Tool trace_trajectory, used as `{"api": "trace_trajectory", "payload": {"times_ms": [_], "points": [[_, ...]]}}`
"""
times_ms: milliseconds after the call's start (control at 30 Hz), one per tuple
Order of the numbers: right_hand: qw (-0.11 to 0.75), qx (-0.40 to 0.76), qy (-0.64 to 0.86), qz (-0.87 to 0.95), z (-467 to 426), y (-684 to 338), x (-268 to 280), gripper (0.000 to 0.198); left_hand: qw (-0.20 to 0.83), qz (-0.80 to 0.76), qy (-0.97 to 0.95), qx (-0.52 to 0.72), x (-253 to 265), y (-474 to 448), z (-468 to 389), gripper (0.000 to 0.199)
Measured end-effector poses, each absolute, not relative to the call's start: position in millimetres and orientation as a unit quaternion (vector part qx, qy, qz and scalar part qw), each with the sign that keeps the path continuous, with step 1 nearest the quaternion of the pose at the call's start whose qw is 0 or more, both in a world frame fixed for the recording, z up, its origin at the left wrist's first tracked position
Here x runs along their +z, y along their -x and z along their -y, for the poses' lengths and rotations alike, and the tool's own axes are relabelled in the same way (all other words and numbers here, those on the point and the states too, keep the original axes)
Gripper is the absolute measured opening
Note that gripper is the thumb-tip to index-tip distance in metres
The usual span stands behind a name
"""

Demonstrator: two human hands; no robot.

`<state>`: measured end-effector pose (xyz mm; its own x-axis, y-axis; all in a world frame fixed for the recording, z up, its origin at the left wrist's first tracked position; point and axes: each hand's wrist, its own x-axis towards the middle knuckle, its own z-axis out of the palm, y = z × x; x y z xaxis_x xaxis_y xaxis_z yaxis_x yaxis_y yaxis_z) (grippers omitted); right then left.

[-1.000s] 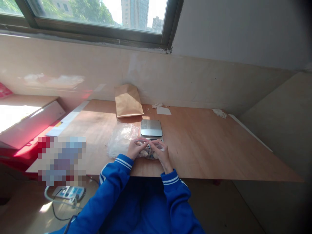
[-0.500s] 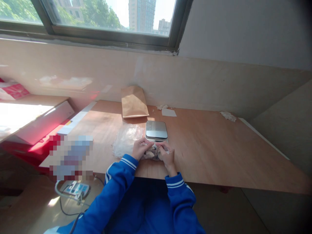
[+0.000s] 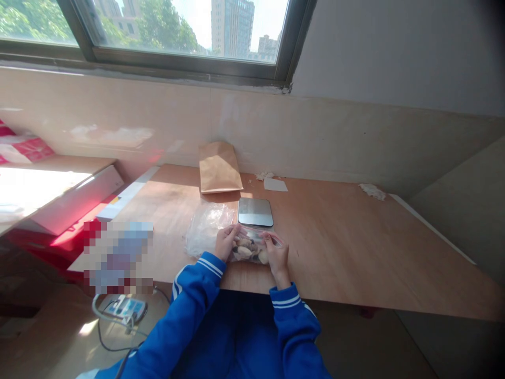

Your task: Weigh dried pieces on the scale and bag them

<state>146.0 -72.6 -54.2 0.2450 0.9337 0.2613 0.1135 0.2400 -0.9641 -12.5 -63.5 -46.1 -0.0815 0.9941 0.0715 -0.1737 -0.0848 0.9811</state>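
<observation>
A clear zip bag (image 3: 255, 238) with a pink-red strip along its top lies at the front of the table, holding several pale and dark pieces (image 3: 244, 251) that look like shells or stones. My left hand (image 3: 226, 241) pinches the bag's left upper edge. At the right upper corner, the fingers of my right hand (image 3: 278, 252) are closed on the same edge. Just beyond the bag sits a flat kitchen scale (image 3: 255, 211) with a silver top. To the left of my left hand lies a heap of clear plastic bags (image 3: 207, 223).
A brown paper bag (image 3: 220, 167) stands at the back of the table (image 3: 347, 247), near the wall. White paper scraps (image 3: 275, 185) lie beside it, and crumpled paper (image 3: 372, 191) lies at the far right. A power strip (image 3: 125, 308) with cables is below left.
My hands have moved apart along the bag's top edge, the right one going rightward. The edge is now spread wider and more of the contents shows.
</observation>
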Motion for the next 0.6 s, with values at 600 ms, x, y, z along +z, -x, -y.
{"api": "trace_trajectory", "payload": {"times_ms": [600], "points": [[0.605, 0.393, 0.541, 0.432, 75.8, -153.8, -45.7, 0.065, 0.561, -0.467, -0.39, 0.561, -43.4, 14.9, 64.6, 0.07]]}}
